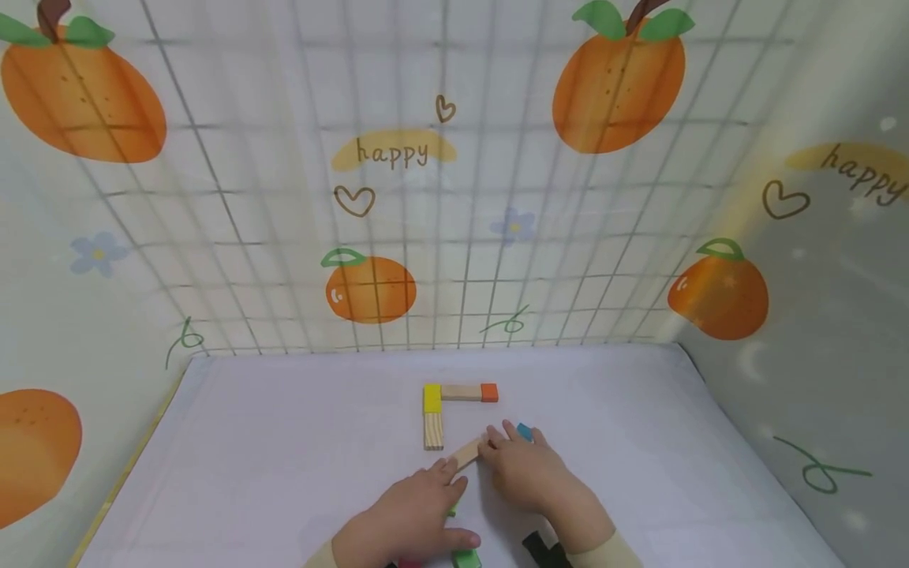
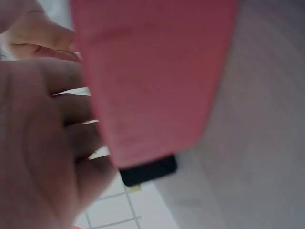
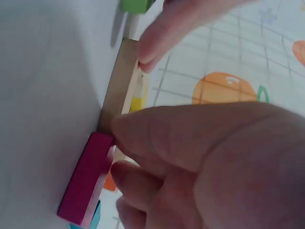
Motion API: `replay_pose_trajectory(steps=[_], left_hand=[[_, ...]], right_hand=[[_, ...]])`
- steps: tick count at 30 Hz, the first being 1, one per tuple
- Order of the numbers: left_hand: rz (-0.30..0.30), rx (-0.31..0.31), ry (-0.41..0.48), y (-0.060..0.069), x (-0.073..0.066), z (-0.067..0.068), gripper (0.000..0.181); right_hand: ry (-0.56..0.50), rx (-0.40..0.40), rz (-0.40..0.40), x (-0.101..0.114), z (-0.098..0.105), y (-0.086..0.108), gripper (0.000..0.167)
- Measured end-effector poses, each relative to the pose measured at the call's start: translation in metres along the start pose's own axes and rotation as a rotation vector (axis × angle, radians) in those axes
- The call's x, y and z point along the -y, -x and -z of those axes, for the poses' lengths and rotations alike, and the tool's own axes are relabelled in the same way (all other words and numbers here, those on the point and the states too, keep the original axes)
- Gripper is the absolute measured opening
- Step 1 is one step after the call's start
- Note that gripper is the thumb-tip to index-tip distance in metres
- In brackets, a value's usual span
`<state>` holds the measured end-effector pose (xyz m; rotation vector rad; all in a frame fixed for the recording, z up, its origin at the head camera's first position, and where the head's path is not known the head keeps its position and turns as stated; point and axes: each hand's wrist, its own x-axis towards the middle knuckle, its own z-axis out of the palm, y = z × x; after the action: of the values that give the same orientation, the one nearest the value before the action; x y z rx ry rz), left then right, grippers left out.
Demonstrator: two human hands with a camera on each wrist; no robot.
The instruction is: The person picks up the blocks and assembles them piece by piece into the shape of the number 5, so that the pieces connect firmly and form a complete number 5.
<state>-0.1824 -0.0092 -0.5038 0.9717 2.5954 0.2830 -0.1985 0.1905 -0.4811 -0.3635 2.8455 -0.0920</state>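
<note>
A plain wooden block (image 1: 466, 455) lies slanted on the table between both hands. The left hand (image 1: 415, 505) touches its left end with fingertips, the other fingers fairly straight and the thumb spread away. With bent fingers, the right hand (image 1: 529, 469) pinches its other end, beside a magenta block (image 3: 86, 179) that meets the plain one end to end. This magenta block is hidden under the hand in the head view. A blue block (image 1: 524, 431) shows just past the right fingers. Near the left thumb are a green block (image 1: 466, 558) and another green piece (image 1: 451, 511), mostly covered.
Farther back, a yellow block (image 1: 432, 398), a striped wooden block (image 1: 433, 431), a plain block (image 1: 461, 393) and an orange block (image 1: 489, 392) form a corner. A black object (image 1: 543, 550) is by the right wrist. Fruit-printed curtains (image 1: 398, 197) surround the white table (image 1: 284, 426).
</note>
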Motion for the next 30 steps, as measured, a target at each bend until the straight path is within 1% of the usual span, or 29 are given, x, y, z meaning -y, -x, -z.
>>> replay_pose_trajectory(steps=[5, 8, 12, 15, 17, 19, 22, 23, 26, 30], left_hand=[[-0.038, -0.010, -0.044, -0.003, 0.002, -0.006, 0.089], [-0.052, -0.036, -0.073, -0.003, 0.002, -0.007, 0.089], [-0.041, -0.050, -0.088, -0.003, 0.003, -0.008, 0.087], [-0.011, -0.034, -0.083, -0.003, 0.003, -0.009, 0.087], [0.009, -0.035, -0.077, -0.003, 0.003, -0.008, 0.088], [0.017, -0.043, -0.070, -0.004, 0.003, -0.007, 0.087], [0.008, -0.047, -0.070, -0.006, 0.000, -0.005, 0.087], [0.004, -0.044, -0.075, -0.007, -0.001, -0.004, 0.087], [0.000, -0.031, -0.081, -0.008, -0.002, -0.003, 0.087], [0.009, -0.027, -0.083, -0.008, -0.002, -0.005, 0.088]], right_hand=[[-0.026, -0.016, -0.017, -0.008, 0.004, -0.002, 0.044], [-0.023, -0.027, -0.027, -0.010, 0.007, -0.004, 0.044], [-0.023, -0.028, -0.056, -0.011, 0.008, -0.006, 0.045], [-0.022, -0.025, -0.071, -0.010, 0.006, -0.007, 0.047], [-0.003, -0.051, -0.054, -0.009, 0.004, -0.008, 0.048], [0.015, -0.097, -0.023, -0.008, 0.002, -0.008, 0.048], [0.006, -0.134, 0.028, -0.008, -0.002, -0.007, 0.048], [-0.007, -0.133, 0.039, -0.009, -0.003, -0.007, 0.049], [-0.040, -0.098, 0.055, -0.010, -0.008, -0.008, 0.049], [-0.038, -0.074, 0.050, -0.008, -0.011, -0.011, 0.050]])
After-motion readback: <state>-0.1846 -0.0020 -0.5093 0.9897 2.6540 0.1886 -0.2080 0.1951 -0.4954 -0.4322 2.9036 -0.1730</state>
